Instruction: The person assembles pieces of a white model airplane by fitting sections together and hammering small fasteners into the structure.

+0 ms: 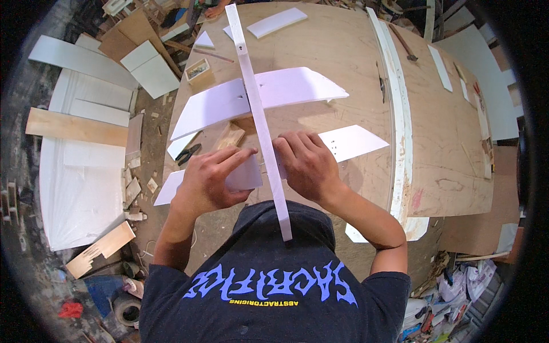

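Note:
A long, narrow white board (257, 108) stands on edge, running from the far side of the table back to my chest. White cross pieces with slanted ends meet it: a far cross board (300, 84) and a nearer cross board (355, 142). On the left side, my left hand (207, 178) is closed with thumb and fingers around a short white piece (246, 174) beside the long board. My right hand (309, 163) has its fingers curled down against the right side of the long board, over the nearer cross board. Its fingertips are partly hidden.
The plywood table (446, 148) carries pliers (187, 154), a small wooden box (198, 72) of small parts, a hammer (404, 43), a white offcut (277, 22) and a long white strip (398, 114). White panels (86, 154) lie at left. Another person's hand (214, 10) shows at the far edge.

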`<action>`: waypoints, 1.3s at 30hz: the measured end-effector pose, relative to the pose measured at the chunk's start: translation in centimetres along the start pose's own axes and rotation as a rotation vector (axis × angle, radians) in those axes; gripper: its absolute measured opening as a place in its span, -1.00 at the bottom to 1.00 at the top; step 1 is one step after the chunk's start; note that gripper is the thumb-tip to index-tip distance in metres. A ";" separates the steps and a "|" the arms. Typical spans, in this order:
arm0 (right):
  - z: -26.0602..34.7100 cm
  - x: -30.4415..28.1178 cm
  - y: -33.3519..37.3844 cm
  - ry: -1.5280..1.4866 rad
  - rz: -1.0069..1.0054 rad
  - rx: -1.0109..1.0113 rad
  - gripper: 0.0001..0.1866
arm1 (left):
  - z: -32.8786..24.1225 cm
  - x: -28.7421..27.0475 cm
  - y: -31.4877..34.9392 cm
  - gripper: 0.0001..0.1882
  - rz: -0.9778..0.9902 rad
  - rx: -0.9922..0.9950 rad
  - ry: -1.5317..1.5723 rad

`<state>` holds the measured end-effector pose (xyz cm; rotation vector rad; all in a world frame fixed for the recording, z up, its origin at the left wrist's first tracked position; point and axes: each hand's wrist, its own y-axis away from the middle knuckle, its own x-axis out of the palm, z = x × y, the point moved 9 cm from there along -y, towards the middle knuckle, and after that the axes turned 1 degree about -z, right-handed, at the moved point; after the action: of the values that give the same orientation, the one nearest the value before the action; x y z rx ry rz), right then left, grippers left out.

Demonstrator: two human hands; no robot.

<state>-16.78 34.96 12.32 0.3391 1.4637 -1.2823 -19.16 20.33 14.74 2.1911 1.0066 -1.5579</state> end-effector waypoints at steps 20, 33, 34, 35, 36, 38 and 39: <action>1.3 -0.8 -0.5 0.008 -0.074 -0.030 -0.84 | -1.0 -1.2 0.5 -0.24 -0.033 0.039 -0.026; 2.5 -2.9 -1.5 0.016 -0.141 -0.078 -0.82 | -2.4 -3.7 0.8 -0.19 -0.073 0.061 -0.115; 2.5 -3.1 -1.5 0.011 -0.147 -0.072 -0.82 | -2.6 -4.0 0.8 -0.18 -0.086 0.062 -0.117; 2.5 -3.2 -1.5 0.004 -0.145 -0.073 -0.82 | -2.7 -4.2 0.8 -0.17 -0.101 0.061 -0.118; 2.5 -3.3 -1.5 -0.002 -0.142 -0.073 -0.82 | -2.8 -4.2 0.8 -0.17 -0.107 0.065 -0.116; 2.5 -3.6 -1.5 -0.008 -0.146 -0.072 -0.82 | -2.9 -4.5 0.8 -0.18 -0.118 0.072 -0.114; 2.5 -3.8 -1.5 -0.008 -0.152 -0.071 -0.82 | -2.5 -4.4 0.9 -0.19 -0.114 0.036 -0.091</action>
<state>-15.33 33.94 16.79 0.1776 1.5478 -1.3467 -17.57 19.45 19.56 2.0986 1.1009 -1.7212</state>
